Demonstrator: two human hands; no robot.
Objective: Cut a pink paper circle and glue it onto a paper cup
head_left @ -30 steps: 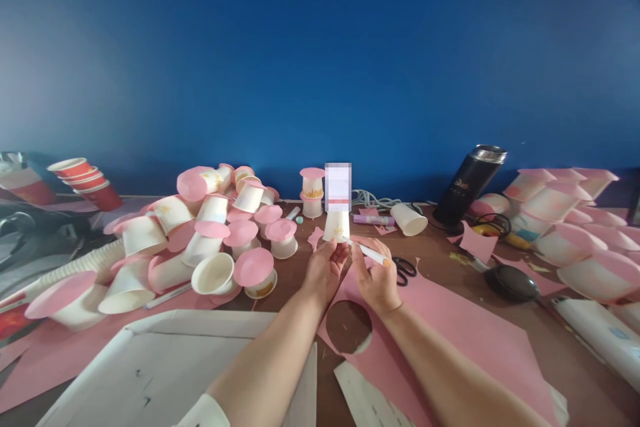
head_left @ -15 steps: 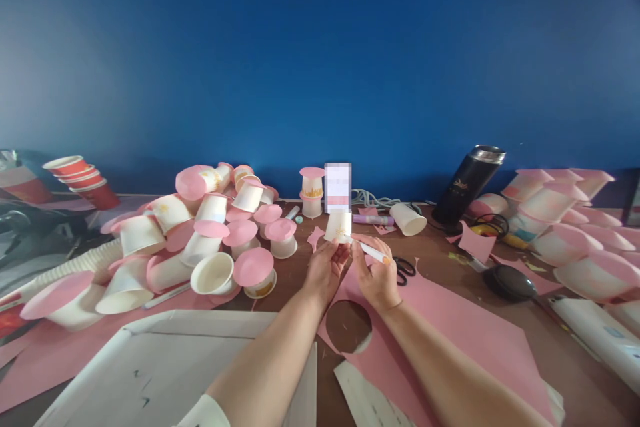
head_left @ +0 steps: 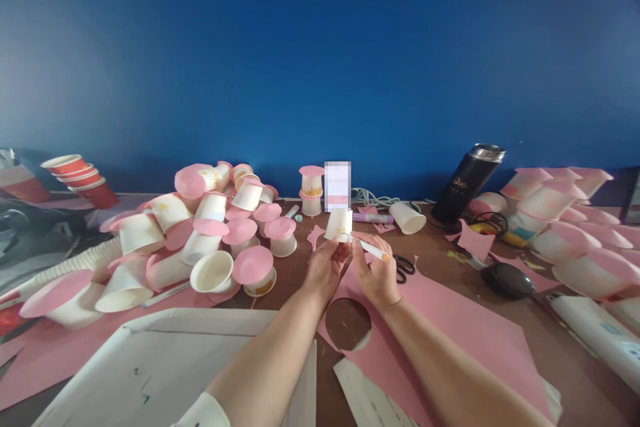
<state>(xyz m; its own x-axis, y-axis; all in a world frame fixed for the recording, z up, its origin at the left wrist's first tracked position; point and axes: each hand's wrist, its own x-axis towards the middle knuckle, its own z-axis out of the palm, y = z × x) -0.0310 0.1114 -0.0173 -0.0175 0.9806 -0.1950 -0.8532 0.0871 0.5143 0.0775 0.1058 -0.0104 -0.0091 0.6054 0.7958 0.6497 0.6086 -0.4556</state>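
Observation:
My left hand [head_left: 326,265] is closed on the lower part of a white paper cup [head_left: 339,224] with a gold print, which stands rim down in its fingers. My right hand [head_left: 376,273] grips a white pen-like stick with an orange end [head_left: 373,249]. Its tip meets the cup's side near the lower edge. Under both hands lies a pink paper sheet [head_left: 460,313] with a round hole cut in it. Black-handled scissors [head_left: 405,269] rest just right of my right hand, their blades hidden.
Several paper cups with pink discs [head_left: 253,265] crowd the left side. More pink-topped cups [head_left: 565,240] are piled at right. A black thermos [head_left: 467,180] leans near the blue wall. A white board [head_left: 165,360] lies at front left, a black mouse [head_left: 509,280] at right.
Almost nothing differs. The cup and the pen-like stick stay in the same grip, with only a very slight shift of the view.

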